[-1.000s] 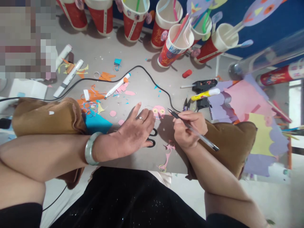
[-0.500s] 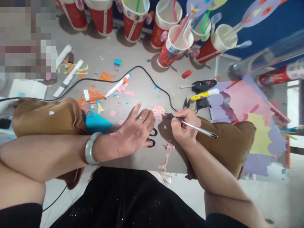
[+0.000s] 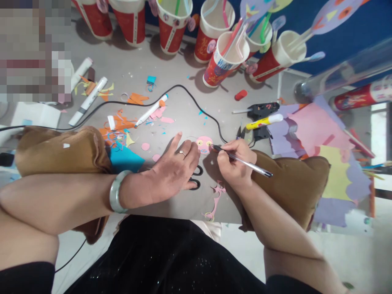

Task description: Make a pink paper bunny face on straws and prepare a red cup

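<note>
A small pink paper face [image 3: 204,141] with yellow eyes and a blue mouth lies flat on the grey table. My right hand [image 3: 237,163] grips a pen [image 3: 255,168], its tip at the face's right edge. My left hand [image 3: 171,171] is laid out with its fingers stretched, the fingertips at the left edge of the face. Beneath that hand are scissors [image 3: 198,184]; only their black handle loops show. A pink paper offcut [image 3: 217,196] lies between my hands, nearer the table's front edge. Pink paper circles [image 3: 145,146] sit left of my left hand.
Brown cushions [image 3: 58,151] [image 3: 288,183] flank my arms. Red paper cups [image 3: 218,61] with straws line the back. A black glue gun [image 3: 263,110], a yellow marker [image 3: 265,121] and coloured paper [image 3: 318,126] lie right. Paper scraps [image 3: 119,122] and a black cable [image 3: 177,86] cross the left and middle.
My right hand and the pen have shifted slightly left, and the pen's back end has moved left and a little up. My left hand and the paper face stay put.
</note>
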The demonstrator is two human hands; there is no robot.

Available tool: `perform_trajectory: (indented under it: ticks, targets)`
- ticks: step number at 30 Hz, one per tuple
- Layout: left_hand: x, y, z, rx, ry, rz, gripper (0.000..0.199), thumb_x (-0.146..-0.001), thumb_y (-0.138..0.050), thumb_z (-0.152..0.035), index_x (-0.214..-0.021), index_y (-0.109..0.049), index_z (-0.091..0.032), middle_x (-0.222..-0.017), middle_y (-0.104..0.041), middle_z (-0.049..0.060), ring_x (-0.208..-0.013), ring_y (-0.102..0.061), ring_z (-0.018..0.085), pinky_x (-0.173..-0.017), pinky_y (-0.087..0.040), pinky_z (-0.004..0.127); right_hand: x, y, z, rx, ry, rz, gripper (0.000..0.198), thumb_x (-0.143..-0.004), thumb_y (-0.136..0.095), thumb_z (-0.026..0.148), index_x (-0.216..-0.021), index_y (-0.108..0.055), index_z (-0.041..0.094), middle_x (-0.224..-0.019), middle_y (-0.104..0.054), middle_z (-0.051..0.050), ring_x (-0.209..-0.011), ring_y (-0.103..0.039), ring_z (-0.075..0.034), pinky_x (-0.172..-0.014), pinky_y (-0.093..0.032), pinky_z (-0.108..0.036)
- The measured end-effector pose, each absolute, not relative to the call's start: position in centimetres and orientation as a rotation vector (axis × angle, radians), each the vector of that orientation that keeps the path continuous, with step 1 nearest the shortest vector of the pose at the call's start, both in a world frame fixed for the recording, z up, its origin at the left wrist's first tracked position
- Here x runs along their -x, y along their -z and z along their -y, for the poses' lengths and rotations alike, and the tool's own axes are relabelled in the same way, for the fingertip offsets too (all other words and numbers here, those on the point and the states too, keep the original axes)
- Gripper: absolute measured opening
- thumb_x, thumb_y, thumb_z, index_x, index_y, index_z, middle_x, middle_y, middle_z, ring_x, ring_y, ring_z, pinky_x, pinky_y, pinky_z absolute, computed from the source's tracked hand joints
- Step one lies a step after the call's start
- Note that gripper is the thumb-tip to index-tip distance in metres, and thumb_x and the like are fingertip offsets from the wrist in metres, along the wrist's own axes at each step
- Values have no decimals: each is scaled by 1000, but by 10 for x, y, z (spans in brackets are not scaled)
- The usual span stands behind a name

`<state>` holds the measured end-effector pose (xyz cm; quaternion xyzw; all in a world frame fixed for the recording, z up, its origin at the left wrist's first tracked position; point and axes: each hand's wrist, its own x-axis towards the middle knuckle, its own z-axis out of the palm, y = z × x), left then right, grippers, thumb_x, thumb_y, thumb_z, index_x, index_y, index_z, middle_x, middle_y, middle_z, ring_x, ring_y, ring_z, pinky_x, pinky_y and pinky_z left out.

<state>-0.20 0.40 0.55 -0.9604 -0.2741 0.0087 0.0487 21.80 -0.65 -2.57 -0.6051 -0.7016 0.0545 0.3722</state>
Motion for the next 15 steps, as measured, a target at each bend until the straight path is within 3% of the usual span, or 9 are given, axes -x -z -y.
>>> perform_trajectory:
  ticks: [8,15]
  targets:
    - [3,-11,-4,2963,-61,836,86,-96,-58,-62,-150,-49,5,-149,-55,28,-132,-54,38,-125,-31,64,-219,28,7,1605,-178,1799,5,-83,-59,28,-82,-55,27,-62,-61,0,-55,-59,-20,-53,-49,-33]
    - [1,-13,-6,2977,-83,843,90,-94,-60,-65,-149,-50,6,-148,-57,28,-131,-56,39,-121,-40,63,-218,26,6,1589,-174,1794,5,-82,-58,28,-79,-54,27,-60,-61,1,-52,-58,-18,-50,-48,-32]
